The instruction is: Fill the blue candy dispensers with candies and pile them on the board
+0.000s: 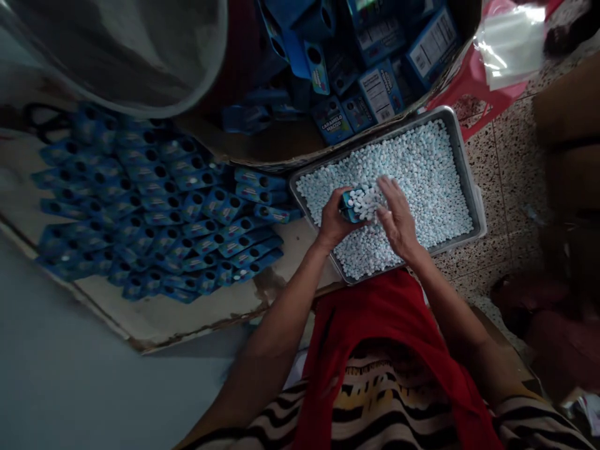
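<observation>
My left hand (334, 219) is closed around a small blue carton (347, 211), held above the tray; whether it grips more than one is hard to make out. White candies (363, 203) are heaped over the carton's top. Beside the heap is my right hand (398, 219), slightly blurred, its thumb and fingers apart and its fingertips at the candies. Beneath both hands lies a grey plastic tray (469, 181), filled with small white and pale blue candies (412, 156).
Many blue cartons (154, 212) with round holes stand packed on the table (187, 319) at left. Behind the tray, a cardboard box (262, 164) holds more blue cartons. A large round container (140, 56), black scissors (47, 122) and a pink stool (469, 81) with clear bags (510, 47) surround these.
</observation>
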Demonstrator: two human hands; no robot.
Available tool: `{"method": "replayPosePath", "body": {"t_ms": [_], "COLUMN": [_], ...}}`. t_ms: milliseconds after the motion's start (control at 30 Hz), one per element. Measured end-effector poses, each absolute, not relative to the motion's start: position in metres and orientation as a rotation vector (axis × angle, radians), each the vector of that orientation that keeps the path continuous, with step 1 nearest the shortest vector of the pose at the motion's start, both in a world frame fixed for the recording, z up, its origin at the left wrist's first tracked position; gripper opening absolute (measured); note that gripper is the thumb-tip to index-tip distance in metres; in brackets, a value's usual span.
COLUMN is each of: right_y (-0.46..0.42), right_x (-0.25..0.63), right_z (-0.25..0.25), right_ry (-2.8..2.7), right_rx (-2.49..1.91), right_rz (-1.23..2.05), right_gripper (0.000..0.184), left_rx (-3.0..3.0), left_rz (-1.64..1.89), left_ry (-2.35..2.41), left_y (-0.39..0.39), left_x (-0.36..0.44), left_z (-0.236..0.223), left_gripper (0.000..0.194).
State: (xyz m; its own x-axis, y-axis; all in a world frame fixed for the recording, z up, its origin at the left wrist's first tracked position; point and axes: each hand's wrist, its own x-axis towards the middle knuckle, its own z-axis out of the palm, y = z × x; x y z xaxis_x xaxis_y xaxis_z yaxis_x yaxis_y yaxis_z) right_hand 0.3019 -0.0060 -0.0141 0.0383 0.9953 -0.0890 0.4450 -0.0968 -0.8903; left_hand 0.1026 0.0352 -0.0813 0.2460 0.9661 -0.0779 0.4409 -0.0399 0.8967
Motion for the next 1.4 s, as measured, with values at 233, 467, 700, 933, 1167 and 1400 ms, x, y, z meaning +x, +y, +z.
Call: {"method": "replayPosePath", "body": {"t_ms": [233,467,700,933,1167,1400], "right_y": [-0.046,-0.055,-0.087,-0.074,-0.018,-0.013], "right_x": [0.344,0.345,0.348,0.293,0.259,0.235], "right_z": [-0.043,-0.059,-0.084,-0.113,-0.104,-0.033], "right_ry": [-0.964,-1.207,-1.289,-1.181,-1.197,-1.172], "right_rx": [-1.983,-1.987,-2.036,-2.08,-1.86,-1.714], "right_rz": [0.944,0.73,0.667,0.616,0.698,0.801], "right_gripper": [0.056,0.049,0.048,0.059,0.041,0.043], "left_rx": [1.455,1.455,1.53,1.977,2.113,1.827], "left_rz": [0.897,0.892,0.807,0.204,-0.146,0.363], "left_ry": [1.35,1.358,1.547,1.649,1.378,1.417], "left_y": [0.017,0.018,0.003,0.007,0.042,0.033], "left_x": [0.11,0.086,0.06,0.051,0.094,0.078], "left_z": [-0.102,-0.105,-0.093,-0.057,-0.045,-0.05], "left_gripper": [0.093,0.092,0.08,0.057,0.062,0.072]}}
